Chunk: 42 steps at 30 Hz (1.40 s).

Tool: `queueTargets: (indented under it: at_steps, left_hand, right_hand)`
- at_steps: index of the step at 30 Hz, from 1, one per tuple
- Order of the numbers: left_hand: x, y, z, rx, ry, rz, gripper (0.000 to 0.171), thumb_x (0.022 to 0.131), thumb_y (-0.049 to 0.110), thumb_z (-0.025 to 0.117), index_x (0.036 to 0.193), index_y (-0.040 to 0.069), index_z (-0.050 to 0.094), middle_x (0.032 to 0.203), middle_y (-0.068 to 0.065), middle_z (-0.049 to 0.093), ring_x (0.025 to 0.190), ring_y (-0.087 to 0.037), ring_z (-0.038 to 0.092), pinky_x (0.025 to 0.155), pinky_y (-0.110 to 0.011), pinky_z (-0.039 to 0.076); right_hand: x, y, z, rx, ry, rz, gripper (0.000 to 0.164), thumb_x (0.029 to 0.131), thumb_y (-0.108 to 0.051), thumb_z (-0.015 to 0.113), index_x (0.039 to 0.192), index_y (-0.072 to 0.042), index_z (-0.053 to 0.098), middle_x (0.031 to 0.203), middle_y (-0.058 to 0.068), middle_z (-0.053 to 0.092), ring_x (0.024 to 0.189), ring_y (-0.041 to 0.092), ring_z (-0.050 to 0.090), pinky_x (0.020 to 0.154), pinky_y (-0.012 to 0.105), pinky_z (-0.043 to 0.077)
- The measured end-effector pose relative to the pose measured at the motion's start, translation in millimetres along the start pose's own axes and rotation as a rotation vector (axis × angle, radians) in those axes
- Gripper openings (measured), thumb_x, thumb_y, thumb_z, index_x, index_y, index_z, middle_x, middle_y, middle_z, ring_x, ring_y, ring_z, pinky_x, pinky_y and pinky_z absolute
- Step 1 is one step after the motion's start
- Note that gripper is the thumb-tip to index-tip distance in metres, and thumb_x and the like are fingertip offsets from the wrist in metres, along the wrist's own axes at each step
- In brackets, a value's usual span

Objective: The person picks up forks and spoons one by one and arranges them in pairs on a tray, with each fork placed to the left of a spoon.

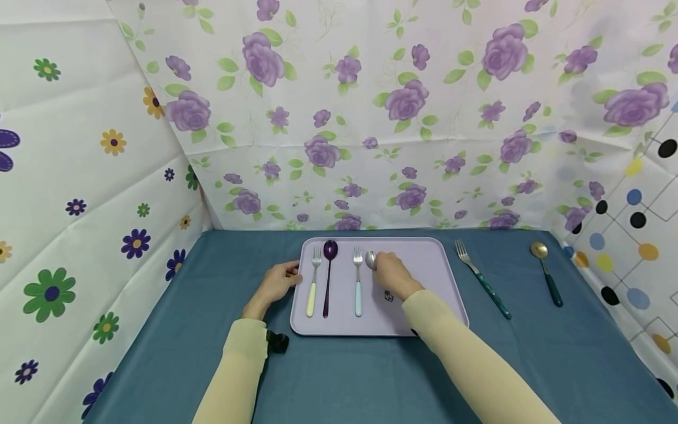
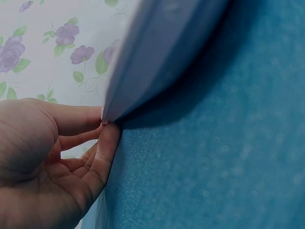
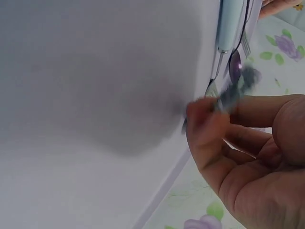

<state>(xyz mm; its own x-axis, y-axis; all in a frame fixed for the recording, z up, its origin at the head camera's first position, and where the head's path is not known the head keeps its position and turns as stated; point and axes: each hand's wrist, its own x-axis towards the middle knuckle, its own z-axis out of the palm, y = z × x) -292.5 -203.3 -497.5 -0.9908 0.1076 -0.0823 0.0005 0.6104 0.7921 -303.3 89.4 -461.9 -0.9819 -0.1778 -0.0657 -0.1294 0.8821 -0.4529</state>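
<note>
A pale lilac tray [image 1: 339, 327] lies on the table, and my left hand [image 1: 278, 282] pinches its left rim between thumb and fingers, as the left wrist view shows up close. My right hand [image 1: 394, 274] holds a spoon over the tray's right half; its silver bowl [image 1: 371, 259] shows beyond the fingers, most of the handle is hidden, and a blurred handle end [image 3: 233, 95] sticks out in the right wrist view. On the tray lie a yellow-handled fork [image 1: 311, 297], a dark purple spoon [image 1: 329, 250] and a fork with a light blue handle [image 1: 358, 297].
Right of the tray, on the blue tablecloth [image 1: 339, 377], lie a fork with a green handle [image 1: 489, 291] and a gold-bowled spoon with a dark green handle [image 1: 552, 288]. Flowered sheets [image 1: 339, 118] hang behind and at the left, a dotted one [image 1: 646, 253] at the right.
</note>
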Motion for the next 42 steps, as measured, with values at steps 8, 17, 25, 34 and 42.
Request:
queueTargets:
  at_steps: [8, 17, 25, 34, 42]
  left_hand:
    - [0.4, 0.0, -0.3, -0.003, 0.000, 0.000, 0.053, 0.104, 0.009, 0.062, 0.153, -0.004, 0.048, 0.117, -0.015, 0.064, 0.108, -0.028, 0.063, 0.094, -0.045, 0.053]
    - [0.8, 0.4, 0.0, 0.002, 0.002, -0.006, 0.052, 0.104, 0.009, 0.062, 0.153, -0.003, 0.049, 0.117, -0.014, 0.065, 0.108, -0.028, 0.063, 0.094, -0.045, 0.052]
    - [1.0, 0.5, 0.1, 0.001, 0.000, -0.006, 0.053, 0.104, 0.009, 0.062, 0.153, -0.004, 0.048, 0.117, -0.015, 0.065, 0.110, -0.029, 0.063, 0.094, -0.045, 0.053]
    - [0.4, 0.3, -0.8, 0.010, -0.002, 0.001, 0.052, 0.103, 0.009, 0.062, 0.152, -0.004, 0.050, 0.116, -0.014, 0.065, 0.109, -0.029, 0.063, 0.093, -0.045, 0.053]
    - [-1.3, 1.8, -1.5, 0.002, -0.002, 0.005, 0.052, 0.103, 0.009, 0.062, 0.152, -0.004, 0.049, 0.115, -0.014, 0.065, 0.107, -0.028, 0.063, 0.092, -0.045, 0.053]
  right_hand:
    - [-4, -8, 1, 0.059, -0.006, 0.054, 0.012, 0.089, 0.010, 0.063, 0.099, 0.011, 0.070, 0.081, 0.019, 0.069, 0.063, 0.023, 0.066, 0.056, 0.032, 0.057]
    - [-4, -11, 9, 0.077, -0.005, 0.063, 0.014, 0.093, 0.010, 0.059, 0.105, 0.011, 0.067, 0.079, 0.017, 0.064, 0.059, 0.023, 0.065, 0.048, 0.027, 0.053]
    - [-5, -13, 12, 0.087, -0.007, 0.061, 0.014, 0.094, 0.011, 0.058, 0.106, 0.012, 0.065, 0.080, 0.020, 0.064, 0.053, 0.021, 0.064, 0.043, 0.026, 0.052]
    - [-8, -16, 15, 0.080, -0.011, 0.063, 0.014, 0.093, 0.013, 0.059, 0.106, 0.014, 0.065, 0.078, 0.022, 0.064, 0.048, 0.020, 0.064, 0.042, 0.026, 0.052]
    - [-9, -18, 16, 0.076, -0.016, 0.067, 0.010, 0.094, 0.012, 0.061, 0.102, 0.014, 0.067, 0.079, 0.024, 0.065, 0.046, 0.021, 0.063, 0.041, 0.026, 0.052]
